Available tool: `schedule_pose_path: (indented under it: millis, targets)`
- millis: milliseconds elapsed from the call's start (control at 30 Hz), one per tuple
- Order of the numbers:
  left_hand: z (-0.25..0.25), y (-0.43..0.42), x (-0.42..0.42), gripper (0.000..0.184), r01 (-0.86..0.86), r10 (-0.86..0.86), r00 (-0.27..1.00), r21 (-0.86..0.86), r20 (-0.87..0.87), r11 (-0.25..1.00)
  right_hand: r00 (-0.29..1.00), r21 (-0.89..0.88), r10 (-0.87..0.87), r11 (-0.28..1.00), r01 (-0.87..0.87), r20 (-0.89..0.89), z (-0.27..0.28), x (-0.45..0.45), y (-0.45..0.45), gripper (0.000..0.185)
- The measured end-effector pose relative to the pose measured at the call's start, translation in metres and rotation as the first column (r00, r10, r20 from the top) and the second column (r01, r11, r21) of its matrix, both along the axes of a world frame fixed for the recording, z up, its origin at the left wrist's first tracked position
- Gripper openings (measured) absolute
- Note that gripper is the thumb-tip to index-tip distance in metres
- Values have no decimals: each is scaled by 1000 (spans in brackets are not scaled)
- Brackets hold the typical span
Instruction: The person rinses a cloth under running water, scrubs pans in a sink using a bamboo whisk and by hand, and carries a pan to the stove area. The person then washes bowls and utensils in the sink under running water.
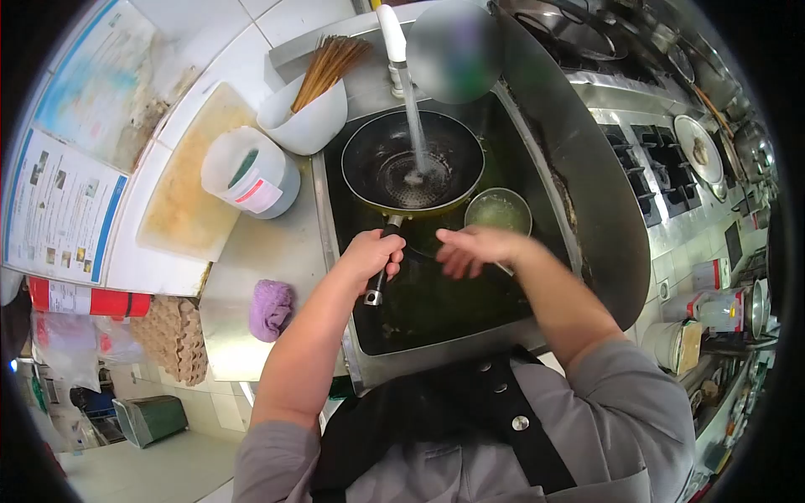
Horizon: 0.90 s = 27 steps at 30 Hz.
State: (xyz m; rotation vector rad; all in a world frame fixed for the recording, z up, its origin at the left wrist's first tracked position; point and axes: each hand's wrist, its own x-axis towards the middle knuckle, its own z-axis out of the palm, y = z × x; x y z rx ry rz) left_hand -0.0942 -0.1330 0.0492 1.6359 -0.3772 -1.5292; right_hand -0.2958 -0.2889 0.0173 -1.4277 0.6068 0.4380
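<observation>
My left hand (374, 253) is wrapped round the black handle of a frying pan (369, 172), which I hold over the sink (402, 327). Water runs from the white tap (392, 35) into the pan's dark inside. To the right of the handle, my right hand (480, 250) hangs with its fingers apart and slightly blurred, with nothing seen in it. Just beyond that hand is a small round metal vessel (501, 211) with greenish liquid; the hand and forearm cover part of it. Dark water lies in the sink under the pan.
Left of the sink stand a white container (306, 117) with a bundle of thin sticks (331, 71), a clear plastic tub (251, 173) and a purple cloth (271, 310). A stained board (197, 176) leans on the wall. A gas stove (650, 172) is at the right.
</observation>
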Motion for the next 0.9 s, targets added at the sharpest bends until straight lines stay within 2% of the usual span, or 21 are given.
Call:
schedule_pose_path:
  millis: [33,100,200,300,333,400,433,467,500,567,600,633,667,700,800,900]
  targets:
    - [-1,-1,-3,14,-3,3,1000,-24,-12,1000,987,120,-152,982,146,46,-10,6,20,90]
    - [-2,-1,-9,13,-11,8,999,-68,-33,998,898,425,-440,819,386,33,-18,24,53,80]
    - [4,4,-20,14,37,-40,998,-77,-39,996,813,618,-576,671,409,88,-7,47,74,56]
    - [11,16,-28,14,53,-58,997,-97,-54,994,771,605,-637,624,495,27,10,58,90,35]
    - [14,20,-32,13,40,-47,997,-120,-59,992,720,611,-693,553,567,-41,15,59,95,24]
    - [10,31,-45,13,24,-46,994,-211,-100,977,738,605,-675,596,529,19,15,45,96,22]
    - [7,37,-50,15,72,-96,990,-219,-101,973,751,600,-659,619,508,44,14,40,99,21]
    - [4,45,-53,19,138,-152,988,-237,-41,962,710,545,-704,586,599,-23,11,39,106,21]
    - [11,54,-55,23,205,-207,978,-251,21,946,721,537,-692,597,596,-31,37,30,117,24]
    - [26,80,-50,31,474,-465,879,-322,108,820,761,547,-649,629,553,-23,46,9,117,22]
    - [23,97,-45,35,505,-526,847,-423,74,753,725,409,-688,654,637,-29,54,0,119,19]
    - [23,110,-40,36,584,-597,796,-387,100,714,685,262,-729,656,707,-23,59,-10,121,16]
    - [24,120,-37,34,578,-587,805,-346,92,739,746,348,-665,708,615,34,50,-26,116,14]
    - [23,131,-35,32,572,-577,813,-303,84,762,755,197,-655,745,638,30,63,-32,123,15]
    - [-6,157,-40,32,429,-363,899,-335,243,839,815,-143,-576,804,578,53,70,-59,128,19]
    - [-9,178,-52,34,427,-245,802,-235,545,873,875,-489,-481,751,444,56,90,-77,138,25]
